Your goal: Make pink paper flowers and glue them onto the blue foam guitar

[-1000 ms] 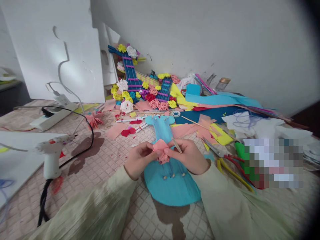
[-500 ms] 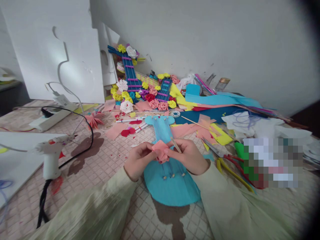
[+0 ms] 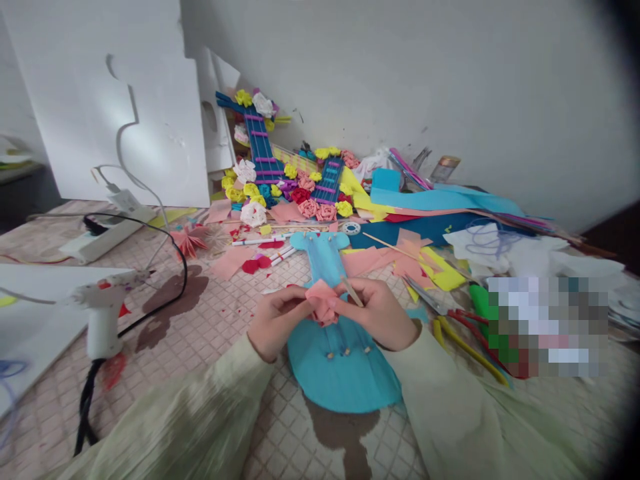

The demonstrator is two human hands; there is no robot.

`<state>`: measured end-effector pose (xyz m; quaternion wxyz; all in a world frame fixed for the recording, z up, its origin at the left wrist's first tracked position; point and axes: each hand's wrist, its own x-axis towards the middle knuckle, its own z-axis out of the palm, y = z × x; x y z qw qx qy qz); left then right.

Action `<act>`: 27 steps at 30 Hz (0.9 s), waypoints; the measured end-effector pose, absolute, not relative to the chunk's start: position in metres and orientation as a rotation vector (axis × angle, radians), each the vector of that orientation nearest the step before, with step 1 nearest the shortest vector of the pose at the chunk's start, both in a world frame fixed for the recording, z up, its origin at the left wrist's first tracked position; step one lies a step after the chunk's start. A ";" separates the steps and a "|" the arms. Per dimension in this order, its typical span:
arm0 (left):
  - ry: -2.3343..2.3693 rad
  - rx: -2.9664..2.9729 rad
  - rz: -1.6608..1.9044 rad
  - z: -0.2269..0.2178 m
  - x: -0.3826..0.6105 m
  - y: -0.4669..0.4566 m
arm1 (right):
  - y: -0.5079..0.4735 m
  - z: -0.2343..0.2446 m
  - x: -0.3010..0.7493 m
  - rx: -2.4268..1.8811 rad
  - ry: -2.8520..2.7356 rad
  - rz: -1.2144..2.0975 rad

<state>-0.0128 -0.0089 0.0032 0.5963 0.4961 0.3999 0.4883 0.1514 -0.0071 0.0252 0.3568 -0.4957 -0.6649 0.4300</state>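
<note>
Between my two hands is a pink crepe-paper flower [image 3: 324, 303]. My left hand [image 3: 279, 313] pinches its left edge with thumb and fingers. On the other side, my right hand [image 3: 379, 310] grips the flower's right edge and also keeps a thin wooden stick [image 3: 352, 292] between its fingers, slanting up. Below them a light-blue paper guitar [image 3: 345, 383] lies flat on the table, with strings running to small beads on its body. The hands hide the middle of the guitar.
A glue gun [image 3: 103, 313] stands at left by a power strip [image 3: 107, 233]. Scissors [image 3: 435, 300] lie at right. Behind are dark-blue paper guitars [image 3: 260, 147] with paper flowers, pink paper scraps [image 3: 370, 261], and blue crepe paper [image 3: 440, 198].
The pink flower has shifted very slightly in my fingers. Both hands keep nearly the same place and grip.
</note>
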 end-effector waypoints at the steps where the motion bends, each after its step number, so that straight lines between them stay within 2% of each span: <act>1: 0.949 1.126 1.145 0.002 -0.013 -0.009 | -0.007 0.026 0.152 -1.288 -1.703 1.113; 19: 1.028 1.116 1.151 0.007 -0.012 -0.009 | -0.007 0.025 0.150 -1.273 -1.669 1.156; 27: 0.925 1.174 1.172 0.006 -0.011 -0.011 | -0.009 0.026 0.151 -1.231 -1.686 1.147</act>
